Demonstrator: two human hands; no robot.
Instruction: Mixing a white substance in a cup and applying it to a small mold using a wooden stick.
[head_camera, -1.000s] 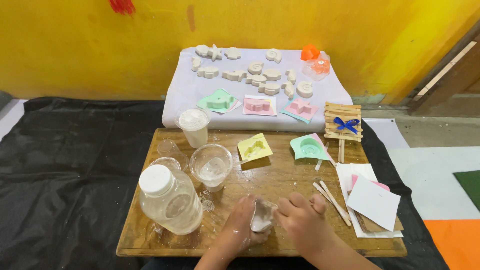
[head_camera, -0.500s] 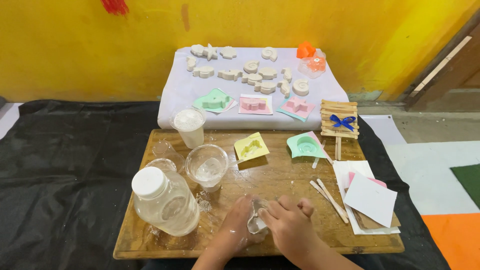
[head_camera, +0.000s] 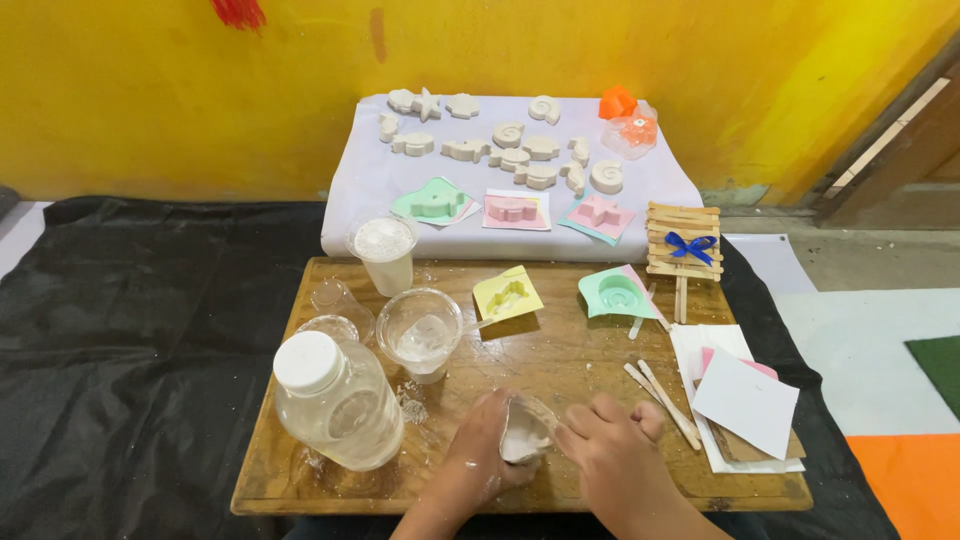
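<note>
Near the front edge of the wooden counter (head_camera: 560, 365), both hands are closed around a small white mould (head_camera: 522, 432) dusted with powder; the left hand (head_camera: 482, 450) cups it from the left, the right hand (head_camera: 610, 455) presses it from the right. Just left of them stands a clear bottle (head_camera: 335, 405) with a white cap, and behind it a plastic cup (head_camera: 420, 332) holding white powder. Wooden sticks (head_camera: 662, 400) lie to the right, beside a stack of paper (head_camera: 745, 405)

Both hands (head_camera: 545, 455) around white-filled cup (head_camera: 522, 432)
</note>
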